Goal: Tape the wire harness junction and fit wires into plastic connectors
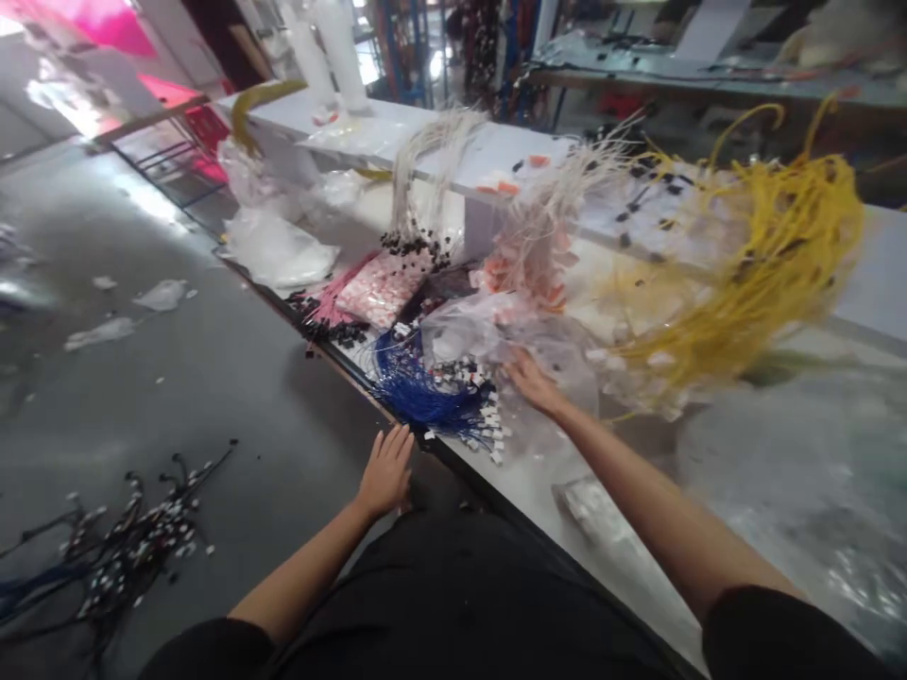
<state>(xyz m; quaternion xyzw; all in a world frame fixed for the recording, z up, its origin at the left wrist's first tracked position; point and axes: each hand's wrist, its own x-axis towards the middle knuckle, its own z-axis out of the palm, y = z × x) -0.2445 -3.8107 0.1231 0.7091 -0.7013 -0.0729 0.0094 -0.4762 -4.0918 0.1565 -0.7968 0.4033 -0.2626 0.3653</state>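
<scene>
My left hand (387,472) is at the table's near edge, its fingers stretched out and nothing visible in it. Just beyond its fingertips lies a bundle of blue wires (425,395) with small white connectors (491,416) at the ends. My right hand (533,380) rests on a crumpled clear plastic bag (559,354), to the right of the blue bundle. Its fingers look extended over the film, slightly blurred. Small black, white and red parts (453,373) lie between the blue wires and the bag.
Behind are a bag of pink-and-white parts (386,288), pink wires (338,297) and white wires (418,170) draped over a raised shelf (488,142). Yellow wires (786,246) hang at the right. Dark cables (142,538) with connectors lie on the floor (233,378) at left.
</scene>
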